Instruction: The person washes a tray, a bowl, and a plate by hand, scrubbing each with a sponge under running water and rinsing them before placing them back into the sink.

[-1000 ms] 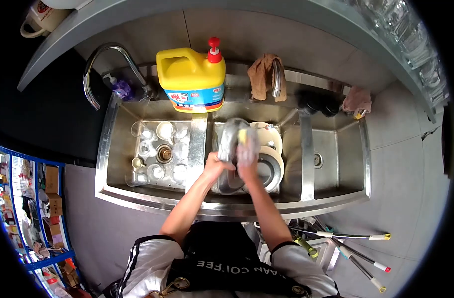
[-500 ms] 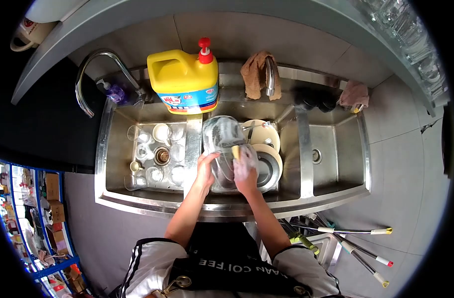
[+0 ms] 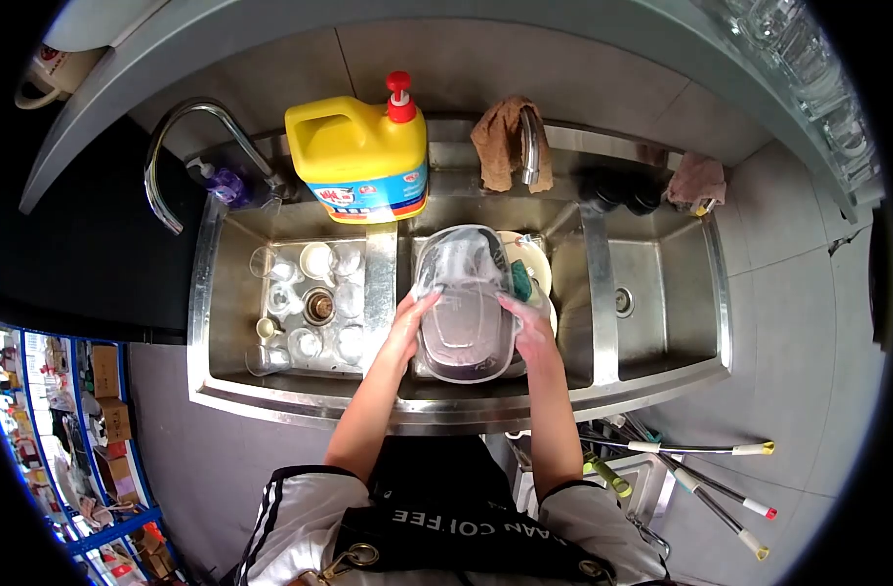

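A clear, soapy plastic container (image 3: 463, 317) is held above the middle basin, tilted so that its base shows. My left hand (image 3: 408, 317) grips its left edge. On the right edge my right hand (image 3: 530, 317) holds the container, and a green sponge (image 3: 520, 280) shows by its fingers. Behind the container, cream plates (image 3: 532, 256) are partly hidden in the basin. In the left basin stand several glasses (image 3: 305, 344) and cups (image 3: 316, 260) around the drain.
A yellow detergent jug (image 3: 353, 156) with a red pump stands on the sink's back ledge. Taps (image 3: 163, 166) rise behind the basins, one with a brown cloth (image 3: 500, 146). Mop handles (image 3: 710, 488) lie at the lower right. Glasses (image 3: 817, 93) stand on the upper shelf.
My right hand has moved from the container's soapy face to its right edge. The container has turned and shifted slightly right. The sponge's green side now shows instead of its yellow side.
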